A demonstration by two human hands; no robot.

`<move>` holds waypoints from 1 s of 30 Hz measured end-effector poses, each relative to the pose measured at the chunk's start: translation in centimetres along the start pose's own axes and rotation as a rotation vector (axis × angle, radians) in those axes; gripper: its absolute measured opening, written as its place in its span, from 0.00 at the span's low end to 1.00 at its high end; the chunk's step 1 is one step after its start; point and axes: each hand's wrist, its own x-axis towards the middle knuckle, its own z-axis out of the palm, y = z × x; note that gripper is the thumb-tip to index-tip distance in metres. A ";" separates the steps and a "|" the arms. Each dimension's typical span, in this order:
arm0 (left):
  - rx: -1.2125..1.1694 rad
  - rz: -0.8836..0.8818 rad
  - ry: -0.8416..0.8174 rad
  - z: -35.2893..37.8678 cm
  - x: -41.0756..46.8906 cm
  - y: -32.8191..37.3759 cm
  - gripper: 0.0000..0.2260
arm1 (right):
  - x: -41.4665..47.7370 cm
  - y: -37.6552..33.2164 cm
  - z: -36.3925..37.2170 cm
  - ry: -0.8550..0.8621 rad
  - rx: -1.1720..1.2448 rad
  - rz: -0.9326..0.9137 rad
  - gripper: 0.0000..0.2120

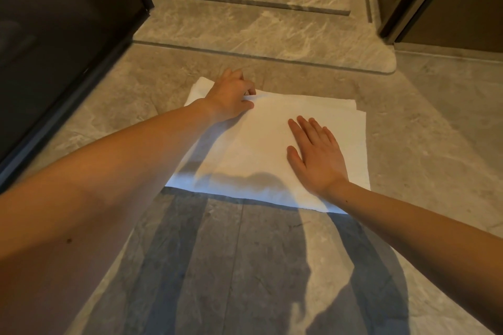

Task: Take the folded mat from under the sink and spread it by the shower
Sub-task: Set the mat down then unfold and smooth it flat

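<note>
While it lay: the white mat (261, 149) was on the marble floor (217, 266), still partly folded, before the shower threshold (272, 27).
Left hand (231, 95): grip pinched closed on a folded mat edge; fingertips hidden.
Right hand (315, 155): flat, fingers spread, pressing the mat.
Near edge: shadowed.

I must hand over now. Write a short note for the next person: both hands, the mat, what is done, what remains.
Left hand: pinching the edge of the top fold of the white mat.
Right hand: open, flat on the mat, pressing it down.
Mat: on the grey tile floor, just before the raised marble threshold, still partly folded.
Done: mat fetched and laid down.
Left: open the remaining folds, smooth it flat.
</note>
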 end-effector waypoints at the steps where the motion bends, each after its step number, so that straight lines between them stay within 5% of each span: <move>1: -0.013 -0.008 0.023 0.1 0.1 0.1 0.10 | 0.0 0.0 0.0 -0.001 -0.001 0.000 0.28; 5: -0.219 -0.018 0.041 -0.2 -0.3 0.1 0.03 | 0.1 0.0 0.0 0.000 0.002 0.002 0.28; 13: -0.556 -0.091 0.039 -1.3 -2.4 0.0 0.04 | 0.5 -0.3 -0.8 -0.002 0.153 0.029 0.29; 16: -0.482 -0.069 0.044 -1.5 -3.2 0.2 0.05 | 1.7 -0.5 -3.3 0.211 0.570 0.095 0.29; 18: -0.463 -0.044 0.045 -1.6 -4.0 0.3 0.05 | 3.0 0.1 -5.4 0.300 0.464 -0.008 0.30; 21: -0.490 -0.010 0.056 -1.8 -5.3 0.5 0.05 | 4.8 0.8 -7.5 0.076 0.240 -0.170 0.33; 30: -0.618 0.006 0.069 -3.7 -10.1 1.2 0.08 | 2.7 0.5 -10.2 -0.090 0.580 -0.340 0.19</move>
